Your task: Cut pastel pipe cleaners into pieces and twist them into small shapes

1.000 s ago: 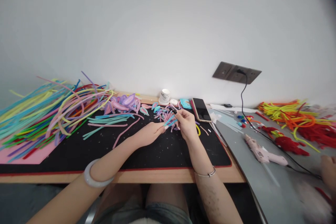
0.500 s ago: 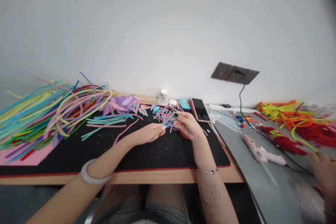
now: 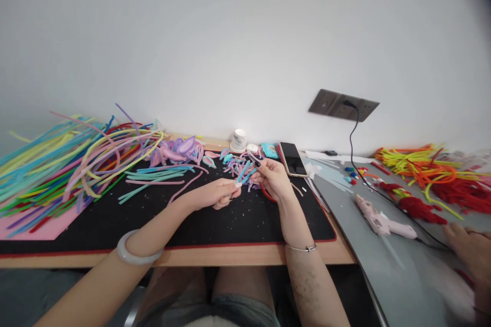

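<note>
Over the black mat my left hand and my right hand meet. Both pinch a small bundle of short blue and pink pipe cleaner pieces, the left at its near end, the right at its far end. Just beyond the hands lies a heap of short purple, pink and blue cut pieces. A pale bangle sits on my left wrist, and a thin bracelet circles my right one.
A big pile of long coloured pipe cleaners fills the left. A small cup, a phone, a pink glue gun with its cable, and orange and red pipe cleaners lie to the right. Another person's hand rests at the right edge.
My hands have lifted the bundle slightly and drawn it a little nearer. The other person's hand has slid further left along the grey sheet.
</note>
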A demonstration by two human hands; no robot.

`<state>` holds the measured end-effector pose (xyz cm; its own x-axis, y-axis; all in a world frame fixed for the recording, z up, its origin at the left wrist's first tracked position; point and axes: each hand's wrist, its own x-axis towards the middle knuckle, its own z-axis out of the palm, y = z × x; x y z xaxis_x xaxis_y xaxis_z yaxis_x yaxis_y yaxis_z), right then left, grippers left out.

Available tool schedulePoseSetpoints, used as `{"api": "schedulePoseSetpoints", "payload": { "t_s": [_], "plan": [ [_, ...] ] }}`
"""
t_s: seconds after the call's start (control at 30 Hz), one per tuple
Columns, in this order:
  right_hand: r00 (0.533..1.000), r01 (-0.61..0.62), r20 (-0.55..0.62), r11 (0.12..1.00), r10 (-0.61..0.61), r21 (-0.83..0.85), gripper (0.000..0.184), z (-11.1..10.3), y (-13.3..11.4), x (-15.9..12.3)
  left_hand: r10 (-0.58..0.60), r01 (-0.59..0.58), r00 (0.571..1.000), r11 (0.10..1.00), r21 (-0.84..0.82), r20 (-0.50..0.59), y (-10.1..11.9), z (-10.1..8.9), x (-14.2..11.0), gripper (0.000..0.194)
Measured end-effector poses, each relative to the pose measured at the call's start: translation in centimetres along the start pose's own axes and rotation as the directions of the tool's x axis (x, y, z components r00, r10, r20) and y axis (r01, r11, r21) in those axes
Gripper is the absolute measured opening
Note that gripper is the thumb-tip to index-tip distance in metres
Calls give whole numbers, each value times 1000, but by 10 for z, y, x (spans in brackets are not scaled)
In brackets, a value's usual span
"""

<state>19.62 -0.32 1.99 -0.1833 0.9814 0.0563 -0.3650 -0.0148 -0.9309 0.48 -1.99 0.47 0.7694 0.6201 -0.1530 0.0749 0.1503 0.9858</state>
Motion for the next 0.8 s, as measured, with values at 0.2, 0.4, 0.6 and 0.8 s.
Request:
{"api": "schedulePoseSetpoints", "payload": {
  "t_s": [0.2,0.4,0.6,0.8],
  "plan": [
    [999,-18,48,999,16,34,18,-2,2,2,7,-7,1000,1000,-1,-5,0,0,-1,37],
    [952,-257,200,961,233,105,46,-8,5,5,25,-25,1000,999,-35,12,1,1,-2,36],
    [913,-184,378,981,151,54,36,2,7,-4,27,-23,999,996,-84,46,0,1,-3,34],
    [948,-133,291,991,131,-11,23,13,13,-6,7,-7,999,1000,14,39,-2,1,-1,36]
  ]
}}
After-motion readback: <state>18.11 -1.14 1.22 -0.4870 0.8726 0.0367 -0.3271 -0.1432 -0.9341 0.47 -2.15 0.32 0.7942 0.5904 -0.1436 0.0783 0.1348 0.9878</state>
